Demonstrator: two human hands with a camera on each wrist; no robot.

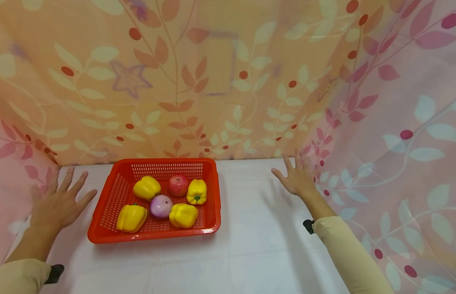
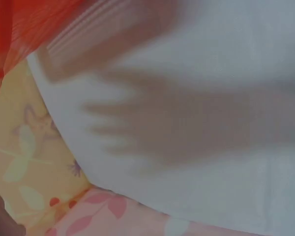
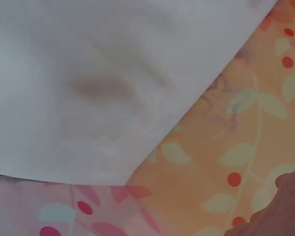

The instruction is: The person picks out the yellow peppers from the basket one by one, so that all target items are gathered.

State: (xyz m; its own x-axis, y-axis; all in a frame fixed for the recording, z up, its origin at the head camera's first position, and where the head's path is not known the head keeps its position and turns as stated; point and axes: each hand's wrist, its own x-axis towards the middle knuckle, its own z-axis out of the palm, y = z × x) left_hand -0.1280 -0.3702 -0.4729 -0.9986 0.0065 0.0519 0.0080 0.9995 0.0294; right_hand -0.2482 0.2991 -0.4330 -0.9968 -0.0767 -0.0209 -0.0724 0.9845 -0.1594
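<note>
My left hand is spread in the air just left of a red plastic basket, holding nothing. In the basket lie several yellow bell peppers, a purple onion and a dark pink round fruit, like a pomegranate. Well to the basket's right, my right hand is held up over the table with its fingers apart, also with nothing in it. A bit of the left hand shows at a lower corner in the left wrist view, and the right hand likewise in the right wrist view.
A white cloth covers the table, and both hands cast shadows on it. Behind the table hangs an orange leaf-patterned curtain. Pink leaf-patterned curtains close in the right and left sides. Each wrist wears a black strap.
</note>
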